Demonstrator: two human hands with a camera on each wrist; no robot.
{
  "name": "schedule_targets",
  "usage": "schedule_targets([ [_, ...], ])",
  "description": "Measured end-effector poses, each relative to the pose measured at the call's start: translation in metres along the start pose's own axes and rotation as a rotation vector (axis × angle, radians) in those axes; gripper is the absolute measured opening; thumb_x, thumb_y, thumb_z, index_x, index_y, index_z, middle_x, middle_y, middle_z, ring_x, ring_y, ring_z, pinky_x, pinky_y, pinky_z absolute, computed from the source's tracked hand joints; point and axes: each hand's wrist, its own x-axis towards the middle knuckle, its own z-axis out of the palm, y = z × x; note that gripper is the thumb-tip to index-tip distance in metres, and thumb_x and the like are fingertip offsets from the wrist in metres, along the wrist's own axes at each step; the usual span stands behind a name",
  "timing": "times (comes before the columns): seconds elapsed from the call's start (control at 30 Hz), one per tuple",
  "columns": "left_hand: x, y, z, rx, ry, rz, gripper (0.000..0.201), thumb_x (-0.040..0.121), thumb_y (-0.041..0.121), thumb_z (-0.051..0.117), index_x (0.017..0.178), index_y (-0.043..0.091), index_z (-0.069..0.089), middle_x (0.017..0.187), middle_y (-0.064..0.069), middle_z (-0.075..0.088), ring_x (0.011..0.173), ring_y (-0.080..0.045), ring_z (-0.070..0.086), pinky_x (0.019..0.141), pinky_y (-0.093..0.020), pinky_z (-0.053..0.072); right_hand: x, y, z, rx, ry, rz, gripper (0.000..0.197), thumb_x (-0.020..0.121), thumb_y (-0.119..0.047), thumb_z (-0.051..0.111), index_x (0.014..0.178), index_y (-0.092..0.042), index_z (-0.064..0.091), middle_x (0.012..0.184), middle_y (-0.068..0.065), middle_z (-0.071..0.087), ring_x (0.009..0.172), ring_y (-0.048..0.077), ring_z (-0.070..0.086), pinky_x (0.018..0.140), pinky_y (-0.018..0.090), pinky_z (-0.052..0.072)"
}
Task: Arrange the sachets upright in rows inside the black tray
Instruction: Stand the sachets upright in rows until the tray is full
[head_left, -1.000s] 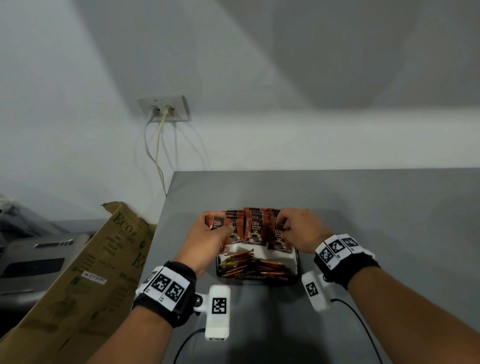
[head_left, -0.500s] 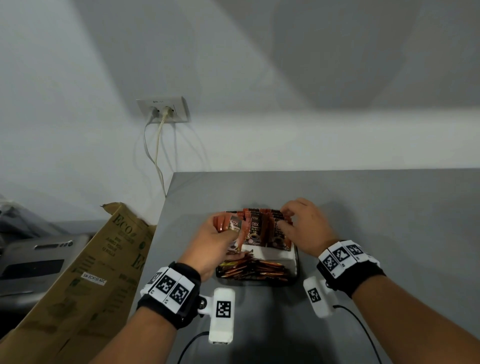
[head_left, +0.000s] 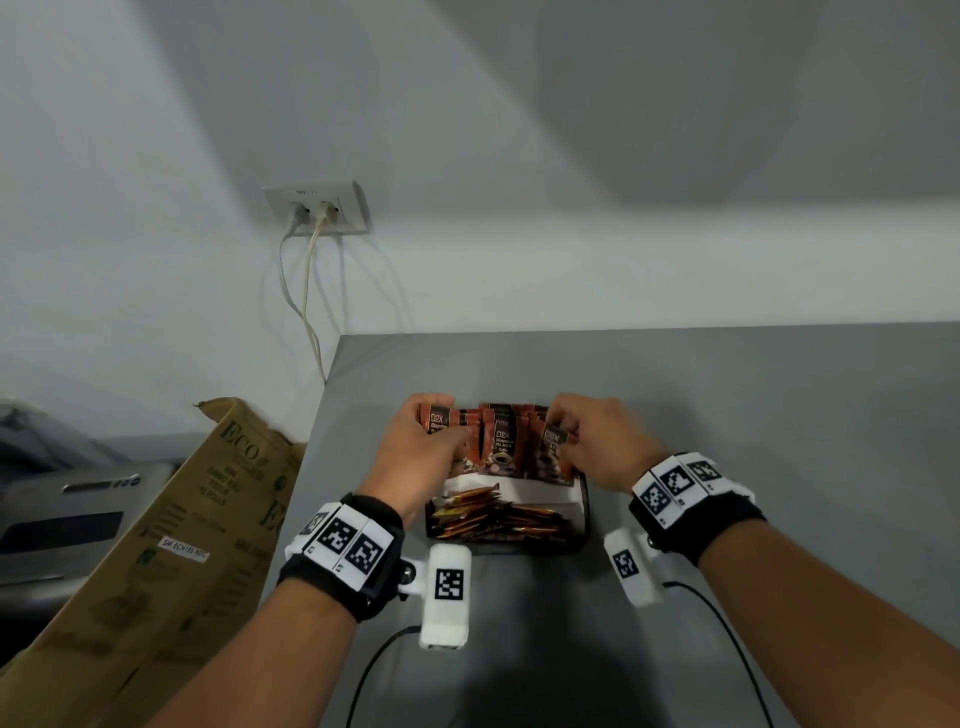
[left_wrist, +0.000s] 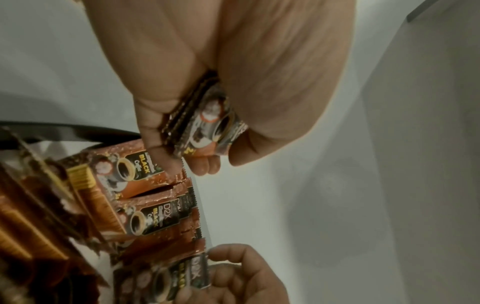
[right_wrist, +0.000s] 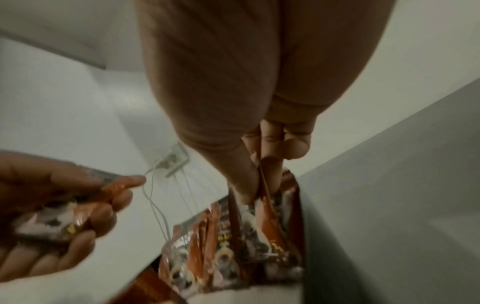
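1. The left hand grips a small stack of sachets above the black tray; loosening would spill them onto the worktop
2. The right hand pinches, seemingly, an upright sachet in the back row; tugging could topple neighbours

Both forearms are extended forward and inward over the grey surface, each wrist bound by a black strap carrying white coded markers. The left hand is held knuckles-up, its fingers and thumb curled round a small stack of brown-and-orange coffee sachets. The right hand is likewise turned knuckles-up, level with the left and slightly apart from it; its thumb and fingertips are pinched on the top edge of one upright brown-and-orange sachet.
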Motion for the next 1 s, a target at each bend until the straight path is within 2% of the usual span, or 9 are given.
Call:
schedule_targets([
  [0.1,0.000,-0.003,-0.001,0.013,-0.025,-0.003,0.033,0.090,0.003,0.066,0.117,0.020,0.059,0.090,-0.011,0.070,0.074,-0.023,0.065,0.076,-0.044,0.057,-0.001,0.003,0.011,-0.081,-0.057,-0.026,0.035,0.083,-0.004,0.069,0.111,-0.024,0.065,0.108,0.000,0.068,0.096,0.019,0.064,0.085,0.035,0.056],
  [0.23,0.001,-0.010,-0.003,0.021,-0.045,-0.021,0.034,0.088,0.004,0.065,0.115,0.022,0.060,0.094,-0.012,0.071,0.075,-0.022,0.067,0.067,-0.042,0.056,0.000,0.011,0.018,-0.182,-0.025,-0.050,0.037,0.087,-0.009,0.066,0.121,-0.025,0.063,0.115,0.001,0.064,0.104,0.021,0.061,0.090,0.036,0.053],
  [0.43,0.003,-0.013,-0.003,0.032,-0.059,-0.028,0.035,0.086,0.002,0.064,0.115,0.022,0.061,0.101,-0.012,0.072,0.081,-0.022,0.068,0.078,-0.047,0.059,0.003,0.019,0.027,-0.237,0.061,-0.117,0.038,0.086,-0.008,0.065,0.122,-0.018,0.066,0.126,0.002,0.060,0.122,0.021,0.049,0.105,0.034,0.043],
  [0.57,0.001,-0.010,0.000,0.025,-0.096,-0.022,0.037,0.084,-0.006,0.051,0.111,0.015,0.065,0.093,-0.011,0.075,0.083,-0.023,0.070,0.078,-0.045,0.058,0.000,0.021,0.030,-0.216,0.143,-0.117,0.035,0.085,-0.015,0.070,0.120,-0.018,0.065,0.120,-0.002,0.057,0.115,0.016,0.049,0.100,0.034,0.047],
  [0.67,-0.002,-0.009,0.005,0.085,-0.142,0.055,0.036,0.080,0.000,0.065,0.111,0.017,0.066,0.097,-0.005,0.077,0.094,-0.021,0.073,0.091,-0.044,0.056,-0.002,0.004,0.017,0.005,0.255,-0.149,0.029,0.085,-0.025,0.073,0.113,-0.020,0.068,0.104,-0.009,0.056,0.093,0.004,0.052,0.087,0.020,0.047],
  [0.77,-0.005,-0.005,0.013,0.131,-0.211,0.137,0.039,0.079,-0.003,0.075,0.109,0.019,0.065,0.094,0.000,0.077,0.090,-0.018,0.074,0.084,-0.035,0.059,-0.006,-0.032,-0.004,0.269,0.105,-0.173,0.031,0.085,-0.027,0.075,0.115,-0.028,0.069,0.098,-0.014,0.068,0.086,-0.004,0.062,0.077,0.008,0.046],
  [0.87,-0.002,0.001,0.017,0.123,-0.193,0.142,0.040,0.081,0.000,0.077,0.113,0.019,0.062,0.097,-0.003,0.074,0.082,-0.020,0.073,0.071,-0.028,0.059,-0.002,-0.051,-0.014,0.314,0.063,-0.183,0.023,0.083,-0.015,0.074,0.098,-0.032,0.072,0.088,-0.012,0.072,0.082,0.000,0.067,0.076,0.015,0.052],
  [0.93,0.004,-0.002,0.009,0.113,-0.067,0.107,0.037,0.084,0.014,0.078,0.113,0.026,0.060,0.104,-0.004,0.070,0.077,-0.022,0.071,0.072,-0.038,0.061,0.008,-0.049,-0.017,0.265,0.138,-0.120,0.022,0.083,-0.010,0.073,0.089,-0.031,0.070,0.084,-0.012,0.070,0.079,0.003,0.066,0.073,0.019,0.054],
  [1.0,0.009,-0.006,-0.003,0.067,0.051,0.053,0.027,0.087,0.020,0.074,0.109,0.028,0.060,0.104,-0.007,0.069,0.073,-0.020,0.068,0.072,-0.041,0.061,0.019,-0.043,-0.014,0.199,0.101,-0.064,0.022,0.086,-0.009,0.071,0.092,-0.029,0.065,0.091,-0.007,0.071,0.082,0.010,0.069,0.074,0.030,0.059],
])
